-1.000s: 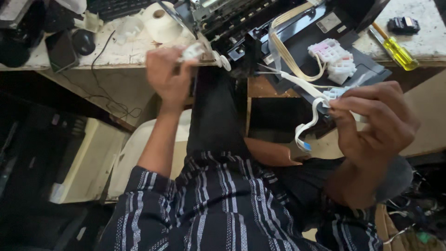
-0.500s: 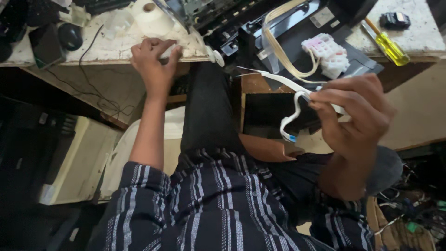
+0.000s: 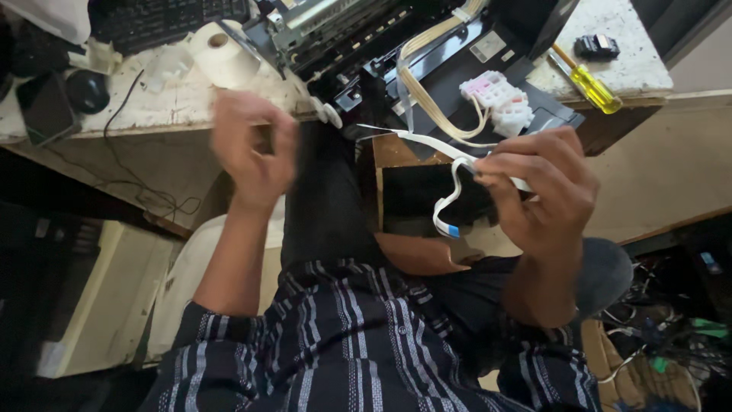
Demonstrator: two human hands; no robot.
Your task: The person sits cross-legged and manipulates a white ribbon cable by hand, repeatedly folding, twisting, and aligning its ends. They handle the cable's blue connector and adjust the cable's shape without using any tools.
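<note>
The right hand (image 3: pixel 545 191) is pinching a white flat ribbon cable (image 3: pixel 450 194) between fingers and thumb, its blue-tipped end curling down in front of the opened printer (image 3: pixel 427 53) on the workbench (image 3: pixel 625 72), while the blurred left hand (image 3: pixel 252 149) is hovering half-curled, holding nothing I can make out, near a paper roll (image 3: pixel 221 53).

You're in a small electronics repair workshop: an opened printer (image 3: pixel 427 53) sits stripped on a worn, stained surface (image 3: pixel 160 107), with a yellow-handled screwdriver (image 3: pixel 583 80), a keyboard (image 3: pixel 164 19) and a tissue roll (image 3: pixel 221 53) alongside, and tangled cables (image 3: pixel 663 336) piled on the floor.
</note>
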